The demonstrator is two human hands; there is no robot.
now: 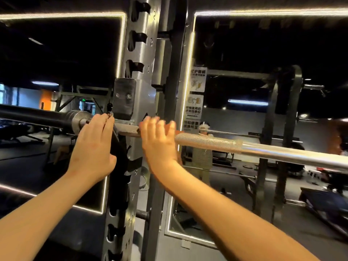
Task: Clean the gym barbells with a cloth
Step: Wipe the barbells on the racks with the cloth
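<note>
The bar (207,142) rests in the rack (143,87), its ends cut off by the frame. The right hand (158,140) curls over the knurling, with an orange sliver (180,131) (cloth? unclear) peeking out. The left hand (94,144) lies beside the collar (79,117), its grip hidden.

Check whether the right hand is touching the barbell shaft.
Touching. Head view shows the right hand draped over the knurled barbell shaft, fingers curled across its top.
</note>
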